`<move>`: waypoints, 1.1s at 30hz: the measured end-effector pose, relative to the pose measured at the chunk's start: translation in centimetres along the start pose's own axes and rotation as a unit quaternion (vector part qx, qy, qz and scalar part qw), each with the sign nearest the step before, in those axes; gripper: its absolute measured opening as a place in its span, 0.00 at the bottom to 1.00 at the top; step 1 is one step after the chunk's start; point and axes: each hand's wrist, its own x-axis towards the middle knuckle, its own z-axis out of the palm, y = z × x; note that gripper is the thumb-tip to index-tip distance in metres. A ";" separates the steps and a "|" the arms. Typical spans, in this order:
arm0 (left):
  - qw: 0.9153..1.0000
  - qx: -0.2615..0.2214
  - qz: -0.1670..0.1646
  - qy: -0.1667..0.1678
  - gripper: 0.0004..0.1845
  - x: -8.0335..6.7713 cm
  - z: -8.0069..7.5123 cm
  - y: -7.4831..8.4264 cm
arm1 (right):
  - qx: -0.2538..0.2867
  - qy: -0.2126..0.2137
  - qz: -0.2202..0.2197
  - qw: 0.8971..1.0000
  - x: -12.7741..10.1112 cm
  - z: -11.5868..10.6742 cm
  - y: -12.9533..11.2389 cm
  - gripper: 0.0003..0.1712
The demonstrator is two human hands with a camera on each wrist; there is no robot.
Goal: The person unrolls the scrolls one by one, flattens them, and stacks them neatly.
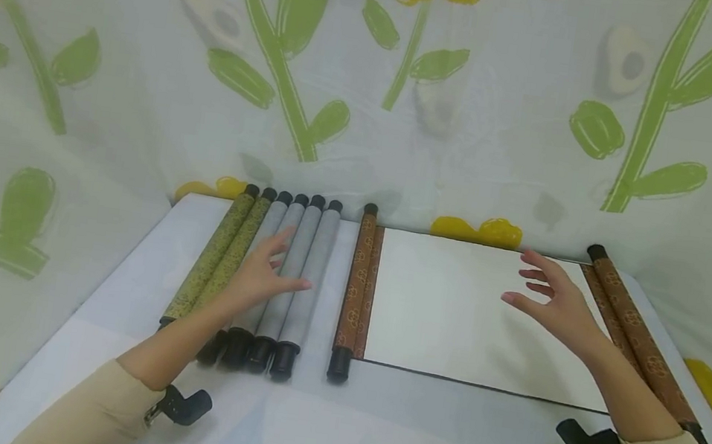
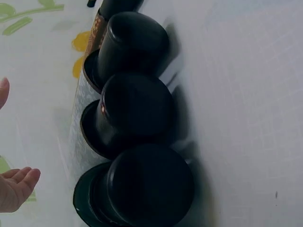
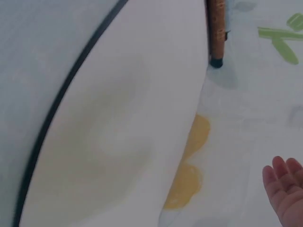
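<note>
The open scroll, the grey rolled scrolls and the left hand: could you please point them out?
open scroll (image 1: 452, 310), head view, blank white sheet.
grey rolled scrolls (image 1: 312, 269), head view, a tube's middle.
left hand (image 1: 261, 277), head view, back of hand.

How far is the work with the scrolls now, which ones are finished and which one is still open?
Done, it seems: six rolled scrolls lie side by side at the left of the table. In hand: the left hand rests over that group with straight fingers; the right hand hovers open above the unrolled scroll. Left: that scroll lies fully spread between its two brown rollers, so rolling it has not started.
</note>
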 end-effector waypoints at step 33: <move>0.989 0.118 -0.042 -0.073 0.57 3.1 0.4 -1.8 | 0.108 -0.075 -0.041 0.990 5.2 9.3 -7.3 0.45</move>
